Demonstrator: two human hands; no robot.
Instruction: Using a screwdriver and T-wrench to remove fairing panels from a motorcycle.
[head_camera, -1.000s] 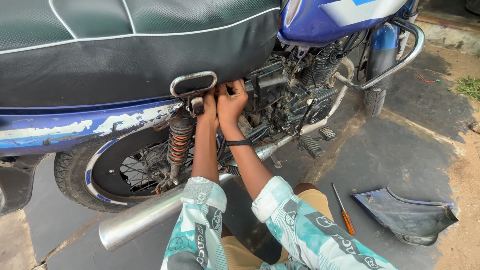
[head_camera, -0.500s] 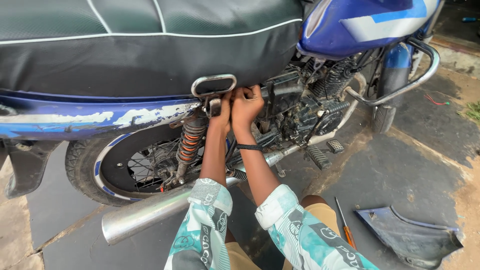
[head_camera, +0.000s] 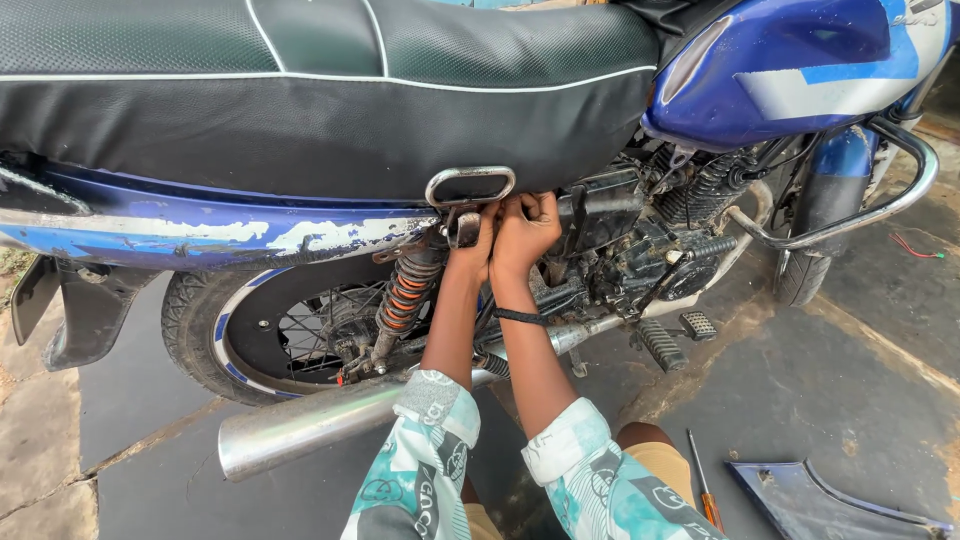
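A blue motorcycle with a black seat (head_camera: 330, 110) stands in front of me. Both my hands reach up under the seat, just below a metal loop bracket (head_camera: 470, 185). My left hand (head_camera: 470, 250) pinches a small metal part beneath the bracket. My right hand (head_camera: 525, 230) is curled right beside it, fingers closed against the frame near a black box (head_camera: 600, 215). What the right fingers hold is hidden. A dark band sits on my right wrist.
An orange-sprung shock absorber (head_camera: 405, 295) and the rear wheel (head_camera: 260, 330) lie left of my arms. A chrome exhaust pipe (head_camera: 310, 425) runs below. On the ground at right lie an orange-handled screwdriver (head_camera: 703, 492) and a detached blue side panel (head_camera: 830, 505).
The view has shifted so the motorcycle appears further right and lower. My hands stay at the same spot under the seat bracket.
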